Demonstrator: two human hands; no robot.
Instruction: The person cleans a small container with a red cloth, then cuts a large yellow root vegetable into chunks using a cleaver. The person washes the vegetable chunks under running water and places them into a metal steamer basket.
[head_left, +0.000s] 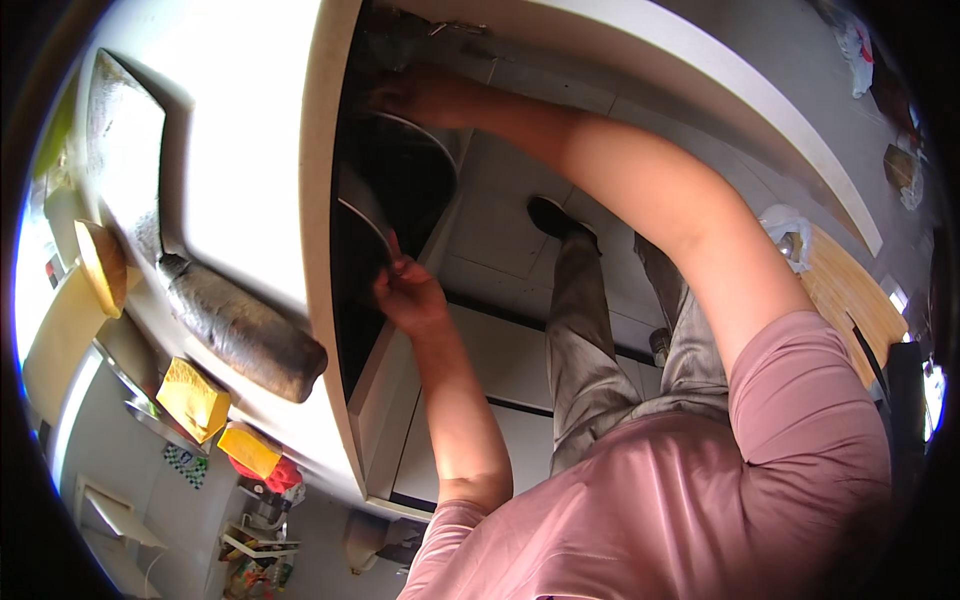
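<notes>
Both hands reach into the dark space under a white countertop (240, 120). My left hand (411, 294) pinches the thin pale rim of a dark, curved object (360, 225), perhaps a pan or lid. My right hand (397, 97) is farther in, in deep shadow, beside the rim of a second dark, rounded object (420, 165); its fingers are blurred and I cannot tell whether they grip it. On the countertop lies a large cleaver, its broad metal blade (127, 150) pointing away from its thick, worn handle (244, 330).
Yellow sponge-like blocks (193, 399) (250, 450) sit by the counter's far edge, near a red cloth (281, 474). A curved white panel edge (750, 82) arches beyond my right arm. Behind that arm, a wooden board (847, 285) bears a plastic bag (787, 232). My shoe (555, 217) stands on floor tiles.
</notes>
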